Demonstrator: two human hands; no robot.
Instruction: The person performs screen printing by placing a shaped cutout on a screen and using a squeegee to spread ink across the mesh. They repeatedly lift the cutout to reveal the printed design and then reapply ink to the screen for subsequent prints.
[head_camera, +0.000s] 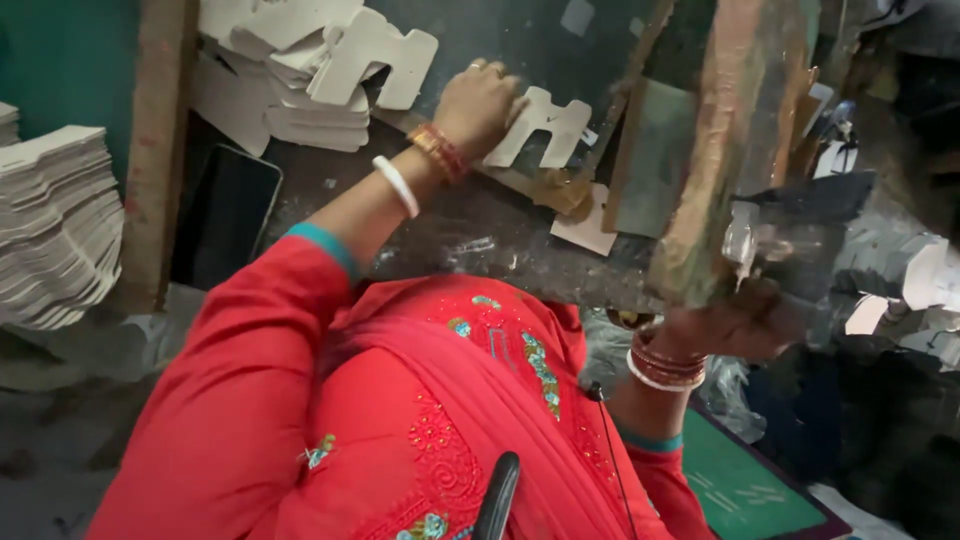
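My left hand (482, 103) presses on a white die-cut cardboard piece (545, 127) lying on the dark worktop, fingers curled over its left end. My right hand (735, 325) grips the lower end of a worn wooden and metal lever (715, 170) that rises steeply toward the top of the view. A stack of the same notched white cut-outs (310, 75) lies just left of my left hand. Both wrists wear bangles, and my sleeves are red.
A tall pile of white cardboard sheets (55, 225) stands at the far left beside a wooden post (155, 150). A dark phone (225, 215) lies on the worktop. Cut scraps (920, 280) are heaped at the right. A green mat (740, 490) lies bottom right.
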